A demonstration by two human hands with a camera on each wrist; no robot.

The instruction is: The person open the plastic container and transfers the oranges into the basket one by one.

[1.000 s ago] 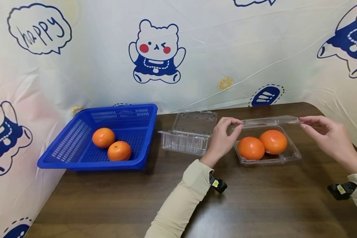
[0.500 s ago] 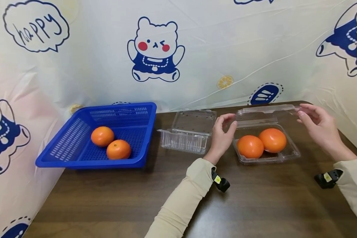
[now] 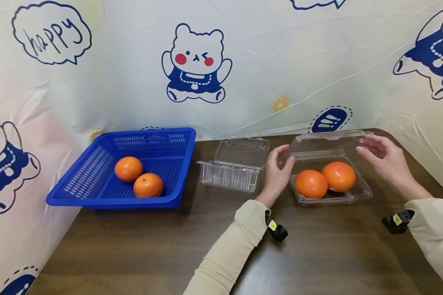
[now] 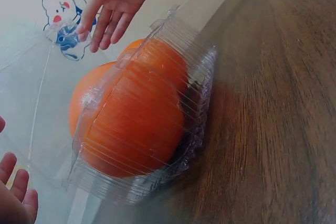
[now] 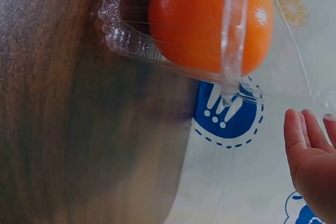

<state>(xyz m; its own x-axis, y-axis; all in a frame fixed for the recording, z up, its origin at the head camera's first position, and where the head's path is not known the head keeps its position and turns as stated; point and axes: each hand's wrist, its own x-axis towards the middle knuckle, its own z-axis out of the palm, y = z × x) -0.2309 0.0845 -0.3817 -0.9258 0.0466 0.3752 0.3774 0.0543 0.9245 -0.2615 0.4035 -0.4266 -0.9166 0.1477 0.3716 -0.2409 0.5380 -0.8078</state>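
A clear plastic clamshell box (image 3: 336, 199) stands at the right of the table with two oranges, a left orange (image 3: 311, 184) and a right orange (image 3: 338, 177), in its base. Its lid (image 3: 325, 141) is raised at the back, tilted up from the base. My left hand (image 3: 277, 176) is beside the lid's left edge, thumb and fingers apart with nothing between them. At the lid's right corner is my right hand (image 3: 385, 159), its fingers loosely extended. In the right wrist view the right hand's fingertips (image 5: 292, 124) come close to the clear lid.
A second clear clamshell box (image 3: 229, 176) stands lid-up left of my left hand. Farther left is a blue plastic basket (image 3: 114, 203) holding two oranges (image 3: 148, 185). A printed cloth (image 3: 251, 65) hangs behind the brown wooden table (image 3: 151, 250).
The lid has swung up and back from over the oranges. My right hand has moved up and left, and both hands have loosened from the lid's edges.
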